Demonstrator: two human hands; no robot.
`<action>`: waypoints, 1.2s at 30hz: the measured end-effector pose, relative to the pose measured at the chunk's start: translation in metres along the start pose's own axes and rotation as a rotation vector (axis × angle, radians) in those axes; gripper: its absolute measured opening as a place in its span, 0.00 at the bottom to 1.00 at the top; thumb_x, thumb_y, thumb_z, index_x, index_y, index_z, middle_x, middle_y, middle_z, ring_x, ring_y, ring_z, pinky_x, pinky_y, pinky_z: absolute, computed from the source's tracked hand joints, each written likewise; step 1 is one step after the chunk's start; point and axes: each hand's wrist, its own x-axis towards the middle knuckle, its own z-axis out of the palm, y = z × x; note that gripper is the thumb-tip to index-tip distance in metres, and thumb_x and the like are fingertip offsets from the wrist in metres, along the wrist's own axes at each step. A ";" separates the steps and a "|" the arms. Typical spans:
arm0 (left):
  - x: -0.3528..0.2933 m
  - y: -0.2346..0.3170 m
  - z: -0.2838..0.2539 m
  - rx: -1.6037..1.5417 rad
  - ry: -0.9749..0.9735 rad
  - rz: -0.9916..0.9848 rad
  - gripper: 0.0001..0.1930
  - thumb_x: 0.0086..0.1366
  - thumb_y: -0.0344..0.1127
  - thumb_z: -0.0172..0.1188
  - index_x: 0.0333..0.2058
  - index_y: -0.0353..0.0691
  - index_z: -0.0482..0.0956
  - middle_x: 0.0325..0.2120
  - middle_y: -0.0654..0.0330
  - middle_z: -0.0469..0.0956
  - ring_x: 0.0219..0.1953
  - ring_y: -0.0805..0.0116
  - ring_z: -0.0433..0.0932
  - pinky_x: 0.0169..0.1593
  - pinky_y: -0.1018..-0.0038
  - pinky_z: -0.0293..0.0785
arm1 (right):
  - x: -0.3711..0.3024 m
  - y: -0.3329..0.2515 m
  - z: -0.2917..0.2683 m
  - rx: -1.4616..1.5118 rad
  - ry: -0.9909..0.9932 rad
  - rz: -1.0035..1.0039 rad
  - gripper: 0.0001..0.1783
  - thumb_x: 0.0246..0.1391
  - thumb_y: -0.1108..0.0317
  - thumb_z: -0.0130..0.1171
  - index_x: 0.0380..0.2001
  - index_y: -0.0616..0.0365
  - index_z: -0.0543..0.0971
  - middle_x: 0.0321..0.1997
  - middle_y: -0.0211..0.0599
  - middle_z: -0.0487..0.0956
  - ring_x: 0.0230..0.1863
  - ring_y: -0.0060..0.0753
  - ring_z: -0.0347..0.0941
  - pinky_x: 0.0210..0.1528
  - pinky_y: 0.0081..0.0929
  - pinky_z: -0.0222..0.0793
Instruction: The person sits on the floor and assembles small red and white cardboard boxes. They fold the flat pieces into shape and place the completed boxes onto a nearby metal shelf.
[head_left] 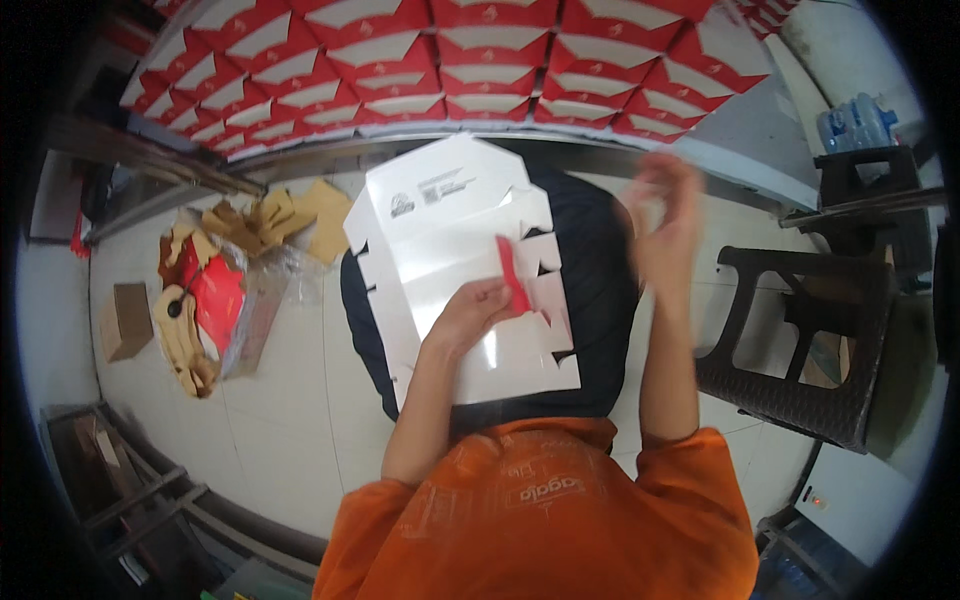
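Note:
A flat die-cut carton blank (440,240), glossy white with small dark print near its far end, lies across my lap on dark trousers (600,260). Its edges have slots and tabs. My left hand (474,312) rests over its lower middle, with thumb and fingers closed on a narrow red flap (511,280) that stands up near the blank's right side. Away from the blank, my right hand (668,210) is raised to the right. Motion blurs its fingers, so what they do cannot be made out.
Stacked red-and-white cartons (490,60) line the far side. Left on the floor lie torn brown paper (260,220), a plastic bag (260,300) with red sheets and a small brown box (126,322). A dark plastic stool (800,400) stands right; bottles (858,125) sit beyond.

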 end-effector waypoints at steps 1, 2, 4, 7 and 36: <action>0.000 -0.006 -0.001 -0.024 -0.046 0.025 0.13 0.68 0.33 0.57 0.47 0.30 0.77 0.36 0.58 0.80 0.38 0.71 0.80 0.43 0.76 0.79 | -0.033 -0.011 0.015 -0.067 -0.181 -0.042 0.35 0.46 0.63 0.69 0.57 0.57 0.68 0.61 0.49 0.67 0.63 0.52 0.62 0.64 0.43 0.57; -0.001 -0.005 -0.002 -0.104 -0.100 0.045 0.13 0.69 0.33 0.56 0.46 0.31 0.76 0.35 0.58 0.80 0.36 0.70 0.80 0.42 0.75 0.80 | -0.056 -0.017 0.023 -0.137 -0.349 -0.085 0.34 0.44 0.65 0.69 0.56 0.56 0.69 0.60 0.49 0.67 0.63 0.52 0.61 0.64 0.45 0.56; -0.013 0.006 0.001 -0.253 -0.200 0.090 0.12 0.71 0.34 0.52 0.46 0.32 0.75 0.33 0.57 0.80 0.32 0.69 0.80 0.38 0.74 0.80 | -0.084 -0.002 0.031 -0.297 -0.298 -0.020 0.34 0.43 0.70 0.69 0.56 0.58 0.69 0.58 0.49 0.68 0.62 0.51 0.60 0.64 0.43 0.57; -0.033 0.026 0.012 -0.391 0.018 0.241 0.15 0.71 0.36 0.51 0.50 0.33 0.72 0.37 0.55 0.79 0.35 0.67 0.80 0.33 0.72 0.79 | -0.115 0.007 0.019 0.053 -0.249 0.124 0.33 0.41 0.72 0.70 0.53 0.62 0.71 0.53 0.49 0.72 0.57 0.47 0.67 0.61 0.41 0.61; -0.151 0.101 0.032 0.658 0.158 0.237 0.07 0.58 0.25 0.56 0.23 0.30 0.78 0.12 0.61 0.68 0.19 0.81 0.66 0.24 0.78 0.63 | -0.071 -0.079 0.024 0.201 -0.774 0.020 0.17 0.43 0.70 0.72 0.37 0.61 0.80 0.30 0.30 0.77 0.21 0.17 0.63 0.23 0.19 0.59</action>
